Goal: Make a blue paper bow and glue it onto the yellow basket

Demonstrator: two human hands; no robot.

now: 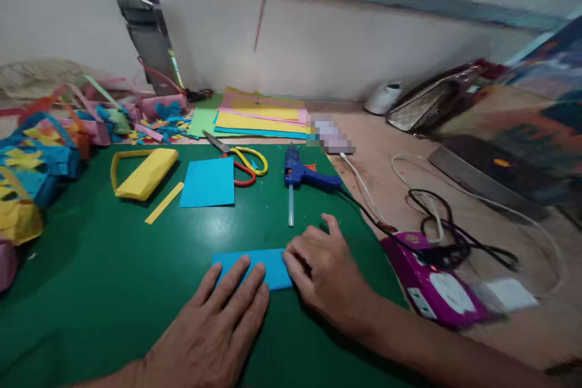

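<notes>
A folded strip of blue paper (277, 264) lies on the green mat (113, 279) in front of me. My left hand (218, 321) rests flat on it, fingers stretched over its left part. At the paper's right end my right hand (325, 270) is closed, thumb and curled forefinger pressed at the edge, little finger raised. Beyond the hands lies a square of blue paper (208, 183), partly covering scissors (240, 160) with yellow and red handles. To its left are a narrow yellow strip (164, 203) and a yellow paper basket (148, 174) with a handle.
A blue glue gun (313, 177) with a clear glue stick lies beyond my right hand, its cord running to a purple power strip (436, 285). Coloured sheets (264, 115) are stacked at the back. Several finished paper baskets (59, 145) crowd the left, beside paper scraps.
</notes>
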